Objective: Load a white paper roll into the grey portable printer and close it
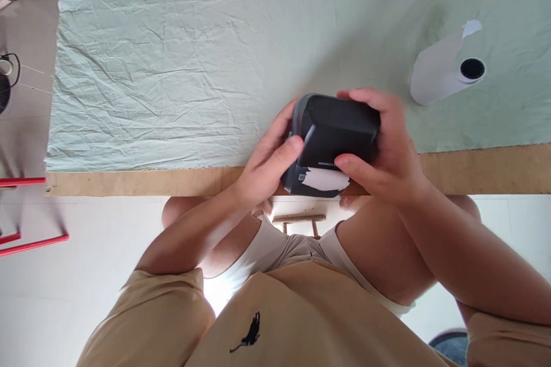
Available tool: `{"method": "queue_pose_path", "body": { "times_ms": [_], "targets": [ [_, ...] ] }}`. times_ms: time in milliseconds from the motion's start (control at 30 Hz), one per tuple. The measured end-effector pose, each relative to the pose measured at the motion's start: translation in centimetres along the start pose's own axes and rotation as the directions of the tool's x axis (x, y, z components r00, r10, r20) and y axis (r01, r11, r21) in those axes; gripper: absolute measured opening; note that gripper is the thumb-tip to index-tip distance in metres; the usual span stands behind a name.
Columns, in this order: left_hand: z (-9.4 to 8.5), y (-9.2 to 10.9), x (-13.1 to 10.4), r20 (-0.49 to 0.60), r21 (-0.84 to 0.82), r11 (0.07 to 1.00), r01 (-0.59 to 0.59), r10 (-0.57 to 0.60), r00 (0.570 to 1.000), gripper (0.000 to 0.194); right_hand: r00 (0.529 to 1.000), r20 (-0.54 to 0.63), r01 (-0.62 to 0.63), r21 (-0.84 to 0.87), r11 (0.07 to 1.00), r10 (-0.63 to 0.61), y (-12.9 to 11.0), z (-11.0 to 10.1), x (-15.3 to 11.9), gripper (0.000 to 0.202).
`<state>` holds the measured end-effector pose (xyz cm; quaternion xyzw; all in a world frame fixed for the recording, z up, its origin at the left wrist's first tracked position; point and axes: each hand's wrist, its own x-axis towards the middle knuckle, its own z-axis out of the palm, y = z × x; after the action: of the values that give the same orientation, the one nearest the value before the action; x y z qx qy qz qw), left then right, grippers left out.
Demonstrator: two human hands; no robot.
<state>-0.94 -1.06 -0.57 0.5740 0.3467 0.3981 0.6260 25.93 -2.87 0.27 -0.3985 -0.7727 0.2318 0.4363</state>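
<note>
Between my two hands is a black label printer (340,132) marked NIIMBOT, held over the table's near edge. A torn-edged strip of white paper (326,179) sticks out of its near side. My left hand (275,155) grips the printer's left side, thumb on top. On the right side, my right hand (387,149) wraps round it with the thumb near the lettering. The undersides of the printer and some fingertips are hidden. To the right, apart from my hands, a roll of white paper (439,66) with a dark core lies on the cloth, its end curling up.
A pale green wrinkled cloth (172,57) covers the table, leaving a bare wooden strip (142,182) along the near edge. Red metal bars (34,245) stand at the left. A small wooden stool (299,219) shows below the table, and a dark round object (451,344) at lower right.
</note>
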Motion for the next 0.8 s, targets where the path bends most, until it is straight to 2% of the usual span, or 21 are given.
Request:
{"method": "queue_pose_path", "body": {
  "times_ms": [133, 300, 400, 567, 700, 800],
  "targets": [
    [0.3, -0.3, 0.4, -0.028, -0.102, 0.994, 0.034, -0.037, 0.999, 0.091, 1.000, 0.031, -0.004, -0.001, 1.000, 0.004, -0.1, 0.2, -0.2, 0.074],
    [0.5, 0.3, 0.5, -0.040, -0.143, 0.989, 0.039, -0.045, 0.998, 0.087, 0.995, 0.081, -0.061, -0.056, 0.997, 0.065, -0.4, -0.1, -0.4, 0.088],
    [0.4, 0.6, 0.3, -0.036, -0.144, 0.989, 0.032, -0.038, 0.999, 0.086, 0.993, 0.109, -0.033, -0.021, 0.999, 0.035, -0.3, -0.3, -0.4, 0.093],
    [0.5, 0.8, 0.2, -0.076, -0.146, 0.988, 0.056, -0.068, 0.995, 0.082, 0.989, 0.141, 0.028, 0.027, 0.999, -0.031, 0.1, -0.3, -0.2, 0.117],
    [0.7, 0.4, 0.4, -0.099, -0.185, 0.983, 0.013, -0.032, 0.995, 0.069, 0.995, 0.099, 0.029, -0.007, 1.000, -0.028, -0.2, -0.8, -0.1, 0.097],
    [0.6, 0.2, 0.4, -0.049, -0.217, 0.976, 0.024, -0.036, 0.998, 0.071, 0.996, 0.083, 0.047, -0.079, 0.996, -0.041, -0.5, -1.3, 0.2, 0.092]
  ]
}}
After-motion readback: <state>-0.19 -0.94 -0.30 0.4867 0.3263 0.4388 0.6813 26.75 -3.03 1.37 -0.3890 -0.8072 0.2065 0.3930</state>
